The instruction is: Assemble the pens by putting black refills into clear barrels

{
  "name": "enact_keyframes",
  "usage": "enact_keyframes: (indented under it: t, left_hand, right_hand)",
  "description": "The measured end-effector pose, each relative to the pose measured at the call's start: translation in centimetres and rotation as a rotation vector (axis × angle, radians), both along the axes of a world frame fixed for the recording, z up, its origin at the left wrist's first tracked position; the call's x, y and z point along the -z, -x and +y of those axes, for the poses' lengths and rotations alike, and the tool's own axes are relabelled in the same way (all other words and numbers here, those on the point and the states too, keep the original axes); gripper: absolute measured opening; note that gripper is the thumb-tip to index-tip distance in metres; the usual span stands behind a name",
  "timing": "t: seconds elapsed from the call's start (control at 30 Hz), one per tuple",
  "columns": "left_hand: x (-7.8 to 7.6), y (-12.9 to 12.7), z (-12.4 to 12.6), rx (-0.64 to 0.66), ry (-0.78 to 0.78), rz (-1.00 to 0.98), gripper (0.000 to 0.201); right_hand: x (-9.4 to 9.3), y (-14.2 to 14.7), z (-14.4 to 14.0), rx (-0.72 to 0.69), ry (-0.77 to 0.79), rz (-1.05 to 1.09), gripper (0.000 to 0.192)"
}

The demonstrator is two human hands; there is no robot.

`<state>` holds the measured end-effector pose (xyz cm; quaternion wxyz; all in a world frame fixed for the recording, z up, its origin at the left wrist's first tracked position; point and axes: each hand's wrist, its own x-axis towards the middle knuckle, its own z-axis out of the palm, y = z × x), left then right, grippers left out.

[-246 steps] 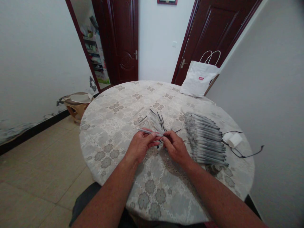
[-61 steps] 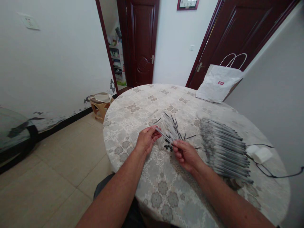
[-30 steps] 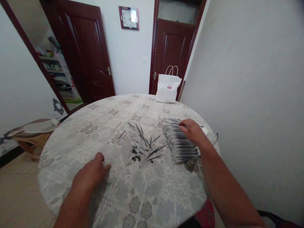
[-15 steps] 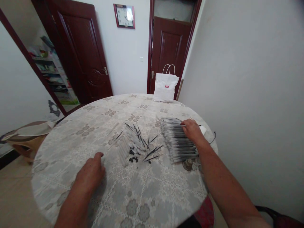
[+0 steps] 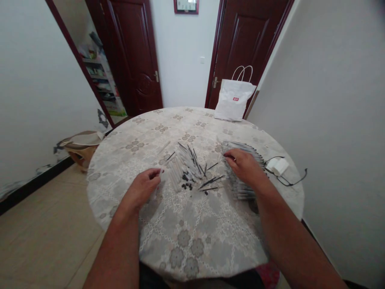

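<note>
My left hand (image 5: pixel 146 185) is closed in a pinch just left of the loose clear pen barrels (image 5: pixel 174 173). Something pale and see-through shows at its fingertips, too small to name. Above the left side of a dense row of pens (image 5: pixel 240 146) is my right hand (image 5: pixel 244 165), its thumb and fingers pressed together; I cannot make out what lies between them. That hand and forearm hide much of the row. Thin dark refills (image 5: pixel 210 182) and small black plugs (image 5: pixel 187 186) lie scattered between the two hands.
A floral cloth covers the round table (image 5: pixel 183 224). Glasses (image 5: pixel 288 182) lie by white blocks (image 5: pixel 278 165) at the right edge. At the back stands a white paper bag (image 5: pixel 233 100). Beyond the table's left side is a wooden stool (image 5: pixel 81 148).
The view has swung left and down. My right hand has moved left across the row of pens. My left hand has come nearer the clear barrels, its fingers drawn together.
</note>
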<state>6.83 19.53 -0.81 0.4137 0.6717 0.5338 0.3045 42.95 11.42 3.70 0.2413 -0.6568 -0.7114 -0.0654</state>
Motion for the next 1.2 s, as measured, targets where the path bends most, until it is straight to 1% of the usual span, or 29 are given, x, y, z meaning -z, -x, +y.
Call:
enact_keyframes:
  t: [0.07,0.17,0.27,0.33,0.4,0.47,0.53,0.67,0.8,0.97,1.1,1.2]
  left_hand:
    - [0.1,-0.9,-0.2,-0.026,0.075,-0.164,0.026]
    - [0.6,-2.0,-0.3,-0.082,0.188,-0.438,0.02]
    - [1.0,-2.3,-0.3,-0.044,0.303,-0.65,0.026]
    - [0.9,-2.2,-0.3,-0.03,0.332,-0.72,0.031]
    - [0.7,-2.0,-0.4,-0.052,0.328,-0.74,0.036]
    - [0.5,-2.0,-0.5,-0.07,0.318,-0.748,0.041]
    - [0.3,-2.0,-0.7,-0.061,0.315,-0.76,0.044]
    - [0.0,-2.3,-1.1,-0.007,0.347,-0.808,0.035]
    - [-0.1,-2.2,-1.2,0.02,0.399,-0.9,0.027]
    - [0.0,-2.0,-0.7,-0.013,0.455,-1.052,0.027]
    - [0.4,-2.2,-0.6,-0.081,0.417,-1.04,0.033]
    - [0.7,-2.5,-0.7,-0.1,0.388,-1.009,0.029]
  right_hand:
    - [-0.2,2.2,0.5,-0.055,0.156,0.007,0.021]
    - [0.9,4.6,1.6,-0.011,0.314,-0.043,0.026]
    - [3.1,5.9,2.6,0.061,0.386,-0.129,0.032]
    - [4.4,6.4,3.0,0.101,0.416,-0.184,0.036]
    - [5.5,6.6,3.1,0.092,0.436,-0.221,0.037]
    - [6.2,6.6,3.1,0.043,0.438,-0.236,0.034]
    - [6.7,6.5,3.1,0.003,0.428,-0.235,0.032]
    - [7.3,6.2,3.3,-0.039,0.411,-0.208,0.03]
    - [7.4,5.9,3.5,-0.104,0.416,-0.191,0.029]
    - [6.8,5.6,3.4,-0.122,0.415,-0.221,0.025]
    - [6.5,5.4,3.2,-0.147,0.328,-0.166,0.022]
    - [6.4,5.5,3.0,-0.197,0.211,-0.07,0.019]
